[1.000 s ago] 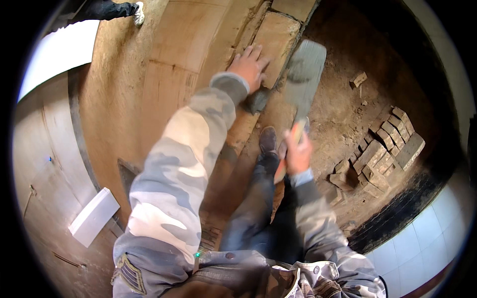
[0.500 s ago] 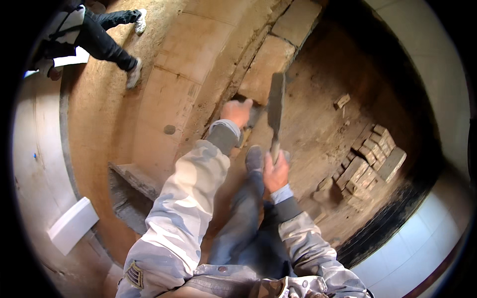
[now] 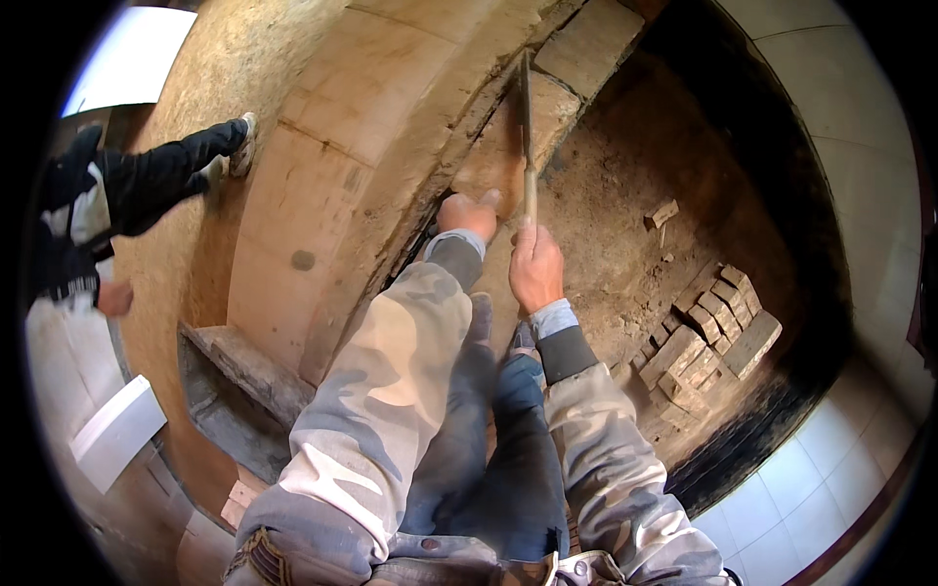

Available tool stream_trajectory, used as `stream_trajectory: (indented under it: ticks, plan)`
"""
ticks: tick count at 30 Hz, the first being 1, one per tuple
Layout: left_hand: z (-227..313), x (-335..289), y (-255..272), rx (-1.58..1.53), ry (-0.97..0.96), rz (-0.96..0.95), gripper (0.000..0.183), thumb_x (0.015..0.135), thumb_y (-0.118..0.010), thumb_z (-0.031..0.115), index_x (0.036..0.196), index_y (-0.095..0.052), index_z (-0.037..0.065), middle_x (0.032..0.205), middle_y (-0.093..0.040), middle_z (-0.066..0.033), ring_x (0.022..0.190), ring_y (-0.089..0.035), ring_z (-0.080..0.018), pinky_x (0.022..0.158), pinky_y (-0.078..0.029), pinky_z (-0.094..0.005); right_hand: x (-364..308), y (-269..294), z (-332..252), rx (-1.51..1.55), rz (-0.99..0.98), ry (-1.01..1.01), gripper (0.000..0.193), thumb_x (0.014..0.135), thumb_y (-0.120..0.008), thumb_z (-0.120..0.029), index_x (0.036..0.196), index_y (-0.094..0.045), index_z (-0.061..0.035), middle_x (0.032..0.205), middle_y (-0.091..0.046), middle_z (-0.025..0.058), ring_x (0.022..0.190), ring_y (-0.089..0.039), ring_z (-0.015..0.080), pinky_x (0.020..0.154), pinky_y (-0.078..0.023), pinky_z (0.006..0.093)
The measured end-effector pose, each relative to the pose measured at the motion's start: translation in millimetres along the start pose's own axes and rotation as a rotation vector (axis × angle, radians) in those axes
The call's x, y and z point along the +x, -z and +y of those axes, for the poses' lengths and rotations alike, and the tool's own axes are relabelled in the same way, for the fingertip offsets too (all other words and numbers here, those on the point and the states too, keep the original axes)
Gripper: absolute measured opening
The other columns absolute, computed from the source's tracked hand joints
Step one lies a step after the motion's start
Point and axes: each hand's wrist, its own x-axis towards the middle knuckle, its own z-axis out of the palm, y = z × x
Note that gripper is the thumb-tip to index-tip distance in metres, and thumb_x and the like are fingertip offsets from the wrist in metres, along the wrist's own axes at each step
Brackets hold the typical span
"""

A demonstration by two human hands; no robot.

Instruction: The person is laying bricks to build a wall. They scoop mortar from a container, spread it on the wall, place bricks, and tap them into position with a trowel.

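My right hand (image 3: 536,269) grips the wooden handle of a bricklaying trowel (image 3: 528,127) with a long, narrow blade. Its blade points away from me, turned almost edge-on, over the row of bricks. My left hand (image 3: 467,217) is closed at the near end of a large tan brick (image 3: 496,146), thumb on top. The other fingers curl out of sight, so what they hold is hidden. Farther along the same row lies another large brick (image 3: 591,41), beside a ledge (image 3: 420,146) spread with rough mortar.
Stacked bricks (image 3: 708,342) stand at right, with a loose brick piece (image 3: 662,214) on the dirt floor. Wide boards (image 3: 303,186) run along the left, near a grey trough (image 3: 234,376). A person (image 3: 147,186) in dark trousers is at far left, above a white block (image 3: 117,430).
My right hand has carried the trowel forward and left, turning its blade from flat to edge-on. My left hand stays near the brick's end. The person at left has moved nearer.
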Motion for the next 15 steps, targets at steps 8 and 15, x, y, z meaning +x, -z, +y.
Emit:
stream_trajectory:
  ticks: [8, 15]
  plan:
    - [11.4, -9.3, 12.5, -0.123, 0.14, -0.062, 0.056, 0.081, -0.079, 0.045, 0.09, -0.071, -0.01, 0.094, -0.069, -0.0315, 0.096, -0.067, -0.0457, 0.088, -0.051, -0.0453, -40.6, 5.6, 9.5, 0.027, -0.02, 0.022, 0.039, 0.107, -0.044, -0.03, 0.086, -0.058, 0.0002, 0.065, -0.056, 0.0119, 0.059, -0.058, 0.0223, 0.056, -0.045, 0.0373]
    - [5.4, -5.4, 14.2, -0.007, 0.022, 0.002, 0.052, 0.088, -0.071, 0.045, 0.078, -0.071, -0.005, 0.074, -0.068, -0.0204, 0.073, -0.065, -0.0347, 0.074, -0.051, -0.0428, -58.7, 1.3, 1.1, 0.051, -0.009, 0.075, 0.041, 0.107, -0.043, -0.03, 0.084, -0.057, -0.0001, 0.066, -0.058, 0.0136, 0.058, -0.059, 0.0296, 0.057, -0.046, 0.0404]
